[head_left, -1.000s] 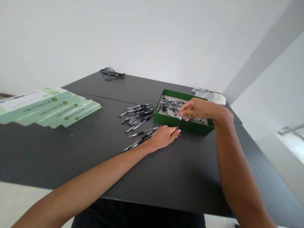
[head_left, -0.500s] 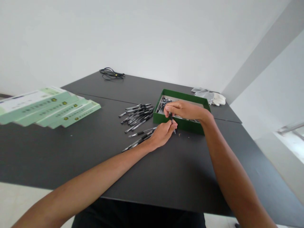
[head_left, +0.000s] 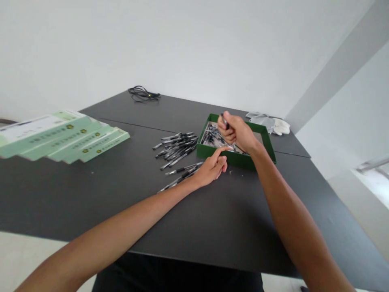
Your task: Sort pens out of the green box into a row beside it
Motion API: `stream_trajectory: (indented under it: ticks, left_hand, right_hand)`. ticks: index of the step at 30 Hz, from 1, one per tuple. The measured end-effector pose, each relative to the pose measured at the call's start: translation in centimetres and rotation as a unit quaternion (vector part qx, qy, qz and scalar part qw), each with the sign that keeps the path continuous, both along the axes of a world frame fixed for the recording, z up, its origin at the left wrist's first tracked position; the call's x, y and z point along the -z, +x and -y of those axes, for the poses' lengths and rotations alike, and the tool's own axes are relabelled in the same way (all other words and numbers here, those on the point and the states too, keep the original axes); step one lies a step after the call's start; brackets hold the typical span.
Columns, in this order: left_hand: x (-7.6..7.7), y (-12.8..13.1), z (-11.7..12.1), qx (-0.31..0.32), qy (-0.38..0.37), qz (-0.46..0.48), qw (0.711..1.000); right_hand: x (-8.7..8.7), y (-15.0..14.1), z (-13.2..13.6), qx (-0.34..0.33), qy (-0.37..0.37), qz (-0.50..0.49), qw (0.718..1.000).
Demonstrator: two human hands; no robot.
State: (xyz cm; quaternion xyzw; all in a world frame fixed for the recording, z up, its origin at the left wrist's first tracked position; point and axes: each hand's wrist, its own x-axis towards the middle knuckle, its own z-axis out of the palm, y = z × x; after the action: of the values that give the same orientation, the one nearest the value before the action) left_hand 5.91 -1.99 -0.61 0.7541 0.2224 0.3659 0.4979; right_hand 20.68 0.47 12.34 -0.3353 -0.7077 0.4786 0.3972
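My right hand [head_left: 236, 132] is raised over the far part of a green cardboard box [head_left: 234, 158], its fingers shut around a black gel pen [head_left: 225, 120]. Most of that pen is hidden in my fist. Black-and-clear pens [head_left: 217, 138] lie jumbled inside the box. My left hand [head_left: 212, 168] rests on the dark table [head_left: 121, 202] just in front of the box, holding nothing, with its index finger stretched out near the rim. Loose pens [head_left: 178, 148] lie in a rough pile to its left, and a few more [head_left: 180, 175] reach toward its heel.
Flat pale green cartons [head_left: 60, 138] lie fanned at the table's left. A coiled black cable [head_left: 143, 94] sits near the far edge, and white and grey gloves [head_left: 269, 125] lie behind the box. The table's right edge runs close beyond the box.
My right hand has risen and moved back over the box with the pen in its fingers. My left hand has drawn away from the pen, its index finger now extended.
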Motion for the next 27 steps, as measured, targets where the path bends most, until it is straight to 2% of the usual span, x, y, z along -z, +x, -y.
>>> stream_trajectory:
  ticks: [3,6,10,12,22,27]
  left_hand:
    - [-0.3,-0.2,0.2,0.015,0.051,-0.038,0.998]
    - [-0.7,-0.4,0.5,0.026,0.127,-0.093,0.987]
    - [-1.1,-0.4,0.9,0.084,0.226,-0.209,0.948]
    - [-1.2,-0.3,1.0,0.099,0.259,-0.236,0.931]
    - [-1.1,-0.2,1.0,0.083,0.271,-0.240,0.928]
    - [-0.9,-0.2,0.9,0.088,0.275,-0.235,0.928]
  right_hand:
    - [-1.4,0.8,0.4,0.071,0.010,-0.048,0.996]
    - [-2.5,1.5,0.8,0.120,0.016,-0.046,0.992]
    - [-2.9,1.6,0.8,0.136,0.021,-0.056,0.989]
    - [-2.7,1.4,0.7,0.130,0.015,-0.069,0.989]
    - [-1.8,0.4,0.5,0.141,-0.033,-0.044,0.988]
    - [-1.7,0.7,0.2,0.120,-0.043,-0.054,0.990]
